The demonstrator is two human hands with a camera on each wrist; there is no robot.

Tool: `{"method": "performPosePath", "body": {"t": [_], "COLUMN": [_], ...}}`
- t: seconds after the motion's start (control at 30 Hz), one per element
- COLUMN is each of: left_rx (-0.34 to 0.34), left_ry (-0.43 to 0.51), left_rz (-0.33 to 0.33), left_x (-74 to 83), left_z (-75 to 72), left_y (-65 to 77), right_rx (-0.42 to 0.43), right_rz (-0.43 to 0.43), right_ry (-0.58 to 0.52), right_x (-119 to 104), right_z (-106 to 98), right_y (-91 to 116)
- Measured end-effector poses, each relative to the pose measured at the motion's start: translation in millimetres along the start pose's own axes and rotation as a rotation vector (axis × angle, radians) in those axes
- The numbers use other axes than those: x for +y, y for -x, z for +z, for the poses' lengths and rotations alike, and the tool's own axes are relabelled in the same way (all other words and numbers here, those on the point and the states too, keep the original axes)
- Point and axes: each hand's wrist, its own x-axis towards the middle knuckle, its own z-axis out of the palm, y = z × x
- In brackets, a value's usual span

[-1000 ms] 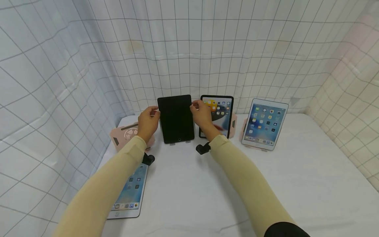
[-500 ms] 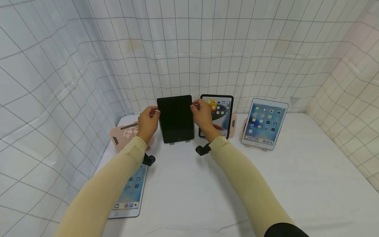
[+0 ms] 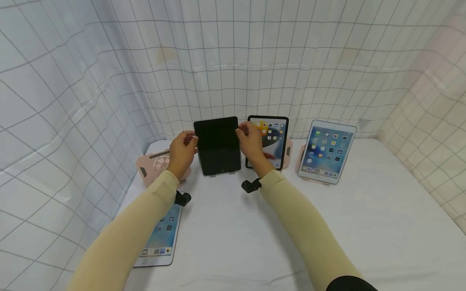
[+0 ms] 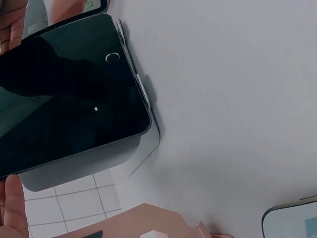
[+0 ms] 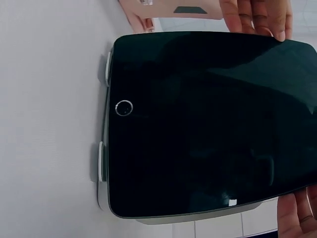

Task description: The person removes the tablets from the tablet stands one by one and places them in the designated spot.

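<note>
A tablet with a black, dark screen leans upright on a grey stand, and its lower edge is at the stand's two front lips. My left hand pinches its left edge in the upper half. On the opposite edge, my right hand grips it with thumb in front and fingers behind. In the right wrist view, the left hand's fingers show behind the far edge. A round home button is on the lower bezel.
Right of it, a lit black-framed tablet and a white tablet lean on pink stands. A pink stand without a tablet is at left. Another white tablet lies flat nearer me, partly under my left forearm. Gridded curtain surrounds the table.
Both hands keep their hold on the dark tablet's edges. Its top appears tipped slightly toward me and a touch to the right; the other tablets stay put.
</note>
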Motion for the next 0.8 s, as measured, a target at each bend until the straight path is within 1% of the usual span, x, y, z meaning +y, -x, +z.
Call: {"method": "performPosePath", "body": {"t": [0.2, 0.33, 0.43, 0.57, 0.67, 0.8], "left_rx": [-0.024, -0.040, -0.060, -0.094, -0.115, -0.132], "left_ry": [0.022, 0.020, 0.024, 0.042, 0.035, 0.010], "left_rz": [0.053, 0.066, 0.064, 0.059, 0.040, 0.009], "left_x": [-1.2, 1.8, 4.6, 7.4, 9.0, 12.0], "left_z": [-6.3, -10.8, -14.4, -20.7, -24.9, -29.6], "left_y": [8.2, 14.2, 17.9, 22.3, 26.0, 33.3], "right_rx": [-0.029, -0.043, -0.053, -0.077, -0.093, -0.135], "right_rz": [0.002, -0.001, -0.006, -0.019, -0.023, 0.027], "right_ry": [-0.073, -0.115, -0.131, -0.123, -0.129, -0.184], "right_x": [-5, -5, -6, -8, -9, -10], "right_z": [-7, -10, -12, -16, -18, -20], "right_y": [8, 13, 18, 25, 31, 40]}}
